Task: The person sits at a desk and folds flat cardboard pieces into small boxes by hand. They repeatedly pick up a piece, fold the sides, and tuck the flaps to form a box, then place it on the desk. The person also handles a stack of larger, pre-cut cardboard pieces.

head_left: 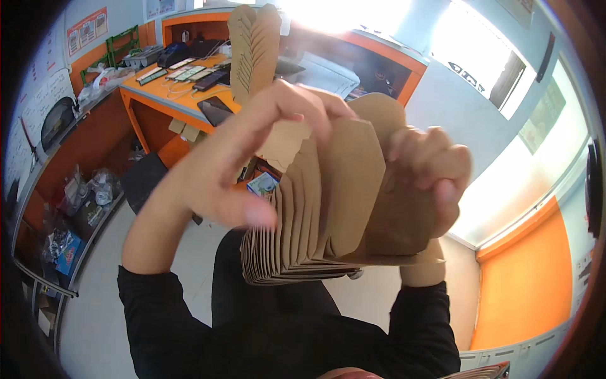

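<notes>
Faint handwriting marks a large white wall-mounted board (pixel 58 87) at left, beside a rectangular orange-and-white paper poster (pixel 87 30) bearing small print; neither is legible.

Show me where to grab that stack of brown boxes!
Probably low on the stack of brown boxes, coming from underneath: the layers are packed tightly down there, while the upper flaps stand loosely apart and might bend.
</notes>
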`<action>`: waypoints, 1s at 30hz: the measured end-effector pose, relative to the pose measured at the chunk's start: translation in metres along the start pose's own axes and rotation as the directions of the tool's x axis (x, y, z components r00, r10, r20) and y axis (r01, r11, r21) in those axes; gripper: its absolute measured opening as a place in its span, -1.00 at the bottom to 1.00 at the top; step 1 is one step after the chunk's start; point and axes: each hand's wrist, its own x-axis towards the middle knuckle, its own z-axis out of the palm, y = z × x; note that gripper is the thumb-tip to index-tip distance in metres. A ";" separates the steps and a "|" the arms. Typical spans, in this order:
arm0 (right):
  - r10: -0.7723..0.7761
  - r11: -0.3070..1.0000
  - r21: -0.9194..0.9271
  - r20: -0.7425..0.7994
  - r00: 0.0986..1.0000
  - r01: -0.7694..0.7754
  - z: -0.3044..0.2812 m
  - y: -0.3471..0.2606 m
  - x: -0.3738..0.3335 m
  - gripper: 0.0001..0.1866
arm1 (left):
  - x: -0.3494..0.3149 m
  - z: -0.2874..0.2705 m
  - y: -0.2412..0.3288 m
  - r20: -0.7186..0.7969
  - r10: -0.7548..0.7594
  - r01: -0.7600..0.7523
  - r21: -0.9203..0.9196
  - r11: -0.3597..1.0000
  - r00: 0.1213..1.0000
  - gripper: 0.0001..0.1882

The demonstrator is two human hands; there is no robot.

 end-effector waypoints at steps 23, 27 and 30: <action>0.168 0.831 -0.529 -0.052 0.984 -0.170 0.014 0.085 0.055 -0.85 | -0.082 0.056 -0.012 -0.732 -0.283 0.371 -0.045 0.927 0.620 0.39; 0.157 0.818 -0.562 0.014 0.987 -0.123 0.026 0.091 0.061 -0.80 | -0.112 0.066 -0.016 -0.700 -0.398 0.532 -0.030 0.846 0.593 0.37; 0.152 0.867 -0.483 0.021 0.988 -0.123 0.016 0.093 0.055 -0.67 | -0.097 0.064 -0.021 -0.706 -0.505 0.521 -0.222 0.824 0.496 0.31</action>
